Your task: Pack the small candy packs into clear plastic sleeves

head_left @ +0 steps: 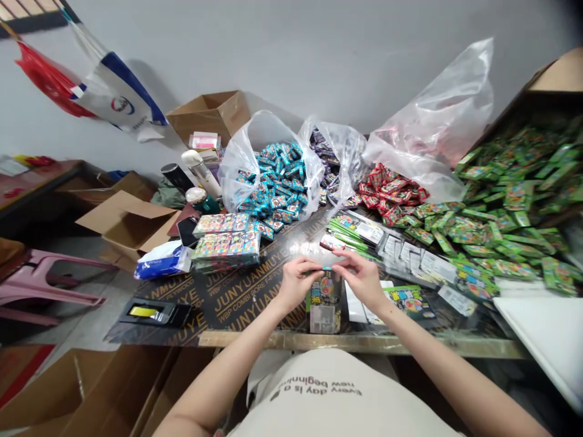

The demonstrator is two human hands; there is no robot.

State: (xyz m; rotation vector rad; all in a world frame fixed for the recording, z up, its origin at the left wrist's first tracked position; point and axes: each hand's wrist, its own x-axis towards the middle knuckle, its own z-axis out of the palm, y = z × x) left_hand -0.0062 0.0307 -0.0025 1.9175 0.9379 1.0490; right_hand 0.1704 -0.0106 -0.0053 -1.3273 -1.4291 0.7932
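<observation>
My left hand (298,280) and my right hand (363,278) meet over the table, thumbs and fingers pinching a small blue packet (327,267) between them. Just above my right fingertips shows a thin dark-red packet (327,246); whether that hand holds it too I cannot tell. Beneath both hands a black and green printed pouch (324,306) with a clear window lies on the table near its front edge. Beside my right wrist are a white sheet (357,303) and another green and black pouch (412,301).
Plastic bags hold blue packets (280,179), purple packets (324,155) and red packets (392,188). Green packets (505,224) spill from a carton at right. Overlapping pouches (410,258) lie right of centre. Stacked wrapped packs (228,246), a tape dispenser (155,312) and an open carton (132,224) are left.
</observation>
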